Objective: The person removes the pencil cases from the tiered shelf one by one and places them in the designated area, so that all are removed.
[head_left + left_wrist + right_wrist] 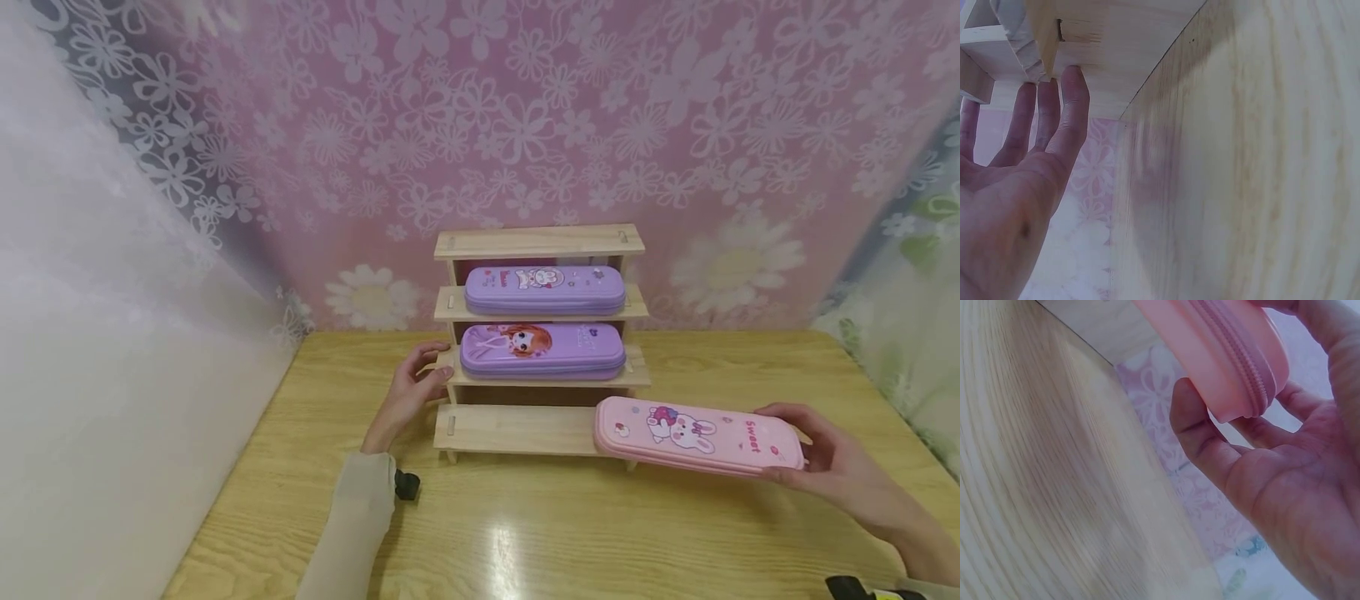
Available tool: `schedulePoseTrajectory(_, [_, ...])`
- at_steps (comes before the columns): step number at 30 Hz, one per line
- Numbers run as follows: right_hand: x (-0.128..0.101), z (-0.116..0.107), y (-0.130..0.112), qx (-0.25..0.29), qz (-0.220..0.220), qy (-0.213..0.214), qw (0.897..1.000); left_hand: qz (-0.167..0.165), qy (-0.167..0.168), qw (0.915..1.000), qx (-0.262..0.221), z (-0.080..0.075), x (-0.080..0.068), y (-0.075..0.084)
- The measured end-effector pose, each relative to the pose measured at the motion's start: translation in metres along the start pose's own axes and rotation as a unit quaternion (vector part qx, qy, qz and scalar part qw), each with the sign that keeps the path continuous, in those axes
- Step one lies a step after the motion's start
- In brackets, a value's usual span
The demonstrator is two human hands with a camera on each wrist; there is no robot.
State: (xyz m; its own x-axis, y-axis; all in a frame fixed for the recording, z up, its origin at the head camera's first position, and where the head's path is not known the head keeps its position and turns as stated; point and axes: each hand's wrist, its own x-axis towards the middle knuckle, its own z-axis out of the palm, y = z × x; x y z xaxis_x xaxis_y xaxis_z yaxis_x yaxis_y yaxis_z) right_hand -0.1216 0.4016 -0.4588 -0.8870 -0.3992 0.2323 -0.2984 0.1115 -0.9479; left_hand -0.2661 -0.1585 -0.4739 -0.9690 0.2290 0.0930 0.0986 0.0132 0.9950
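Observation:
A stepped wooden rack point(517, 429) stands on the table. Against its left side is my left hand point(411, 387), thumb at the edge of a middle shelf and fingers around the side; the left wrist view has fingertips touching the wood. My right hand point(840, 467) grips the right end of a pink zippered pencil case point(697, 437) with a bunny print, between thumb and fingers. The case's left end lies over the right end of the lowest shelf, its right part beyond the rack. In the right wrist view, the zipper point(1241, 356) runs along its side.
On the upper middle shelf lies a lilac pencil case point(545, 290) with a bunny. Below it, a purple pencil case point(543, 350) shows a red-haired girl. A flowered pink backdrop point(525, 125) rises behind the wood-grain table point(300, 500); a white wall point(112, 292) borders the left.

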Motion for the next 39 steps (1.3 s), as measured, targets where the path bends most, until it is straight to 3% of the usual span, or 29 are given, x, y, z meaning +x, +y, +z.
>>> schedulePoseTrajectory(6, [-0.007,-0.011,0.001,0.035,-0.019,0.010,0.999,0.006,0.001,1.0000,-0.001,-0.002,0.003,-0.001])
schedulePoseTrajectory(15, [-0.019,-0.029,0.004,0.018,0.007,0.023,1.000,0.001,-0.001,1.0000,-0.001,-0.002,0.004,0.000])
schedulePoseTrajectory(20, [-0.024,-0.035,0.002,0.017,0.006,0.066,0.998,0.001,0.000,1.0000,0.002,-0.001,0.003,0.000])
schedulePoseTrajectory(24, [-0.025,-0.035,0.001,0.017,-0.010,0.115,0.993,0.004,0.000,1.0000,-0.001,-0.001,0.003,-0.001])
schedulePoseTrajectory(30, [-0.029,-0.038,0.003,0.062,-0.045,0.150,0.986,0.005,0.000,1.0000,-0.008,-0.002,0.004,-0.002])
schedulePoseTrajectory(35, [-0.030,-0.038,0.005,0.112,-0.089,0.185,0.972,0.003,0.002,1.0000,-0.004,-0.001,0.003,-0.002])
schedulePoseTrajectory(39, [-0.029,-0.032,0.004,0.127,-0.082,0.224,0.963,0.003,0.003,1.0000,-0.006,-0.001,0.002,-0.002])
